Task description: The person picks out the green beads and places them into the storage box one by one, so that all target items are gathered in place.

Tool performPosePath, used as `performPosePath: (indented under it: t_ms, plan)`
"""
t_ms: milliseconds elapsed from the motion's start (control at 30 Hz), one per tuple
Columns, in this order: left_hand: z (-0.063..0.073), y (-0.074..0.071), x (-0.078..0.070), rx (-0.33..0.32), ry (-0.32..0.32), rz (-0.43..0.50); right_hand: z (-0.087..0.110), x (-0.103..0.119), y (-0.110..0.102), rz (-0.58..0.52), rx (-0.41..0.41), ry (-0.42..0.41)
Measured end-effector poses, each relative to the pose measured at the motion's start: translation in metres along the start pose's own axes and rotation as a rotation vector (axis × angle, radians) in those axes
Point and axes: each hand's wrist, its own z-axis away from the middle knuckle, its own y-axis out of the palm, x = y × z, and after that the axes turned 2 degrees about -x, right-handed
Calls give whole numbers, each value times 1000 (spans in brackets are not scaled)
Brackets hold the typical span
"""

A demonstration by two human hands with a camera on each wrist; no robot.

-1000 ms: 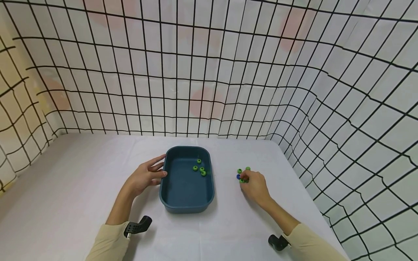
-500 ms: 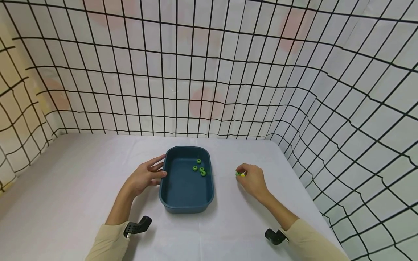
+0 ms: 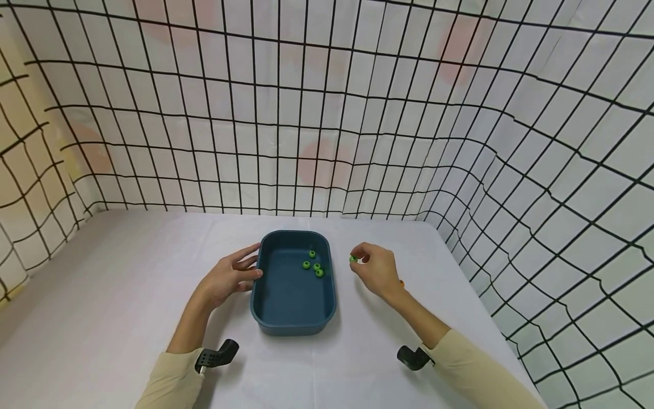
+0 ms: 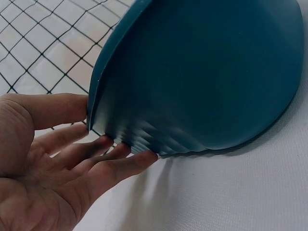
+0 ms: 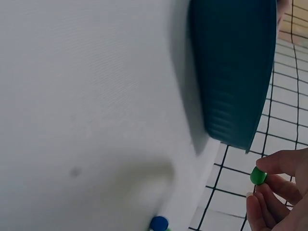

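Soft shadows mark the white cloth (image 3: 352, 358); wrist views look dimmer.

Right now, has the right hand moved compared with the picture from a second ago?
Yes. In the head view, the right hand has moved left, closer to the stationary teal tray, with a green bead pinched in its fingertips.
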Motion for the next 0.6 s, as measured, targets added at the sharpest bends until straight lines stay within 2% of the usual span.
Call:
performPosePath:
  t_ms: [267, 600]
  plan:
    - [0, 1, -1, -14, -2, -9, -9, 22, 13, -41, -15, -61]
    - [-1, 1, 2, -9, 0, -11, -13, 41, 33, -97, 25, -114]
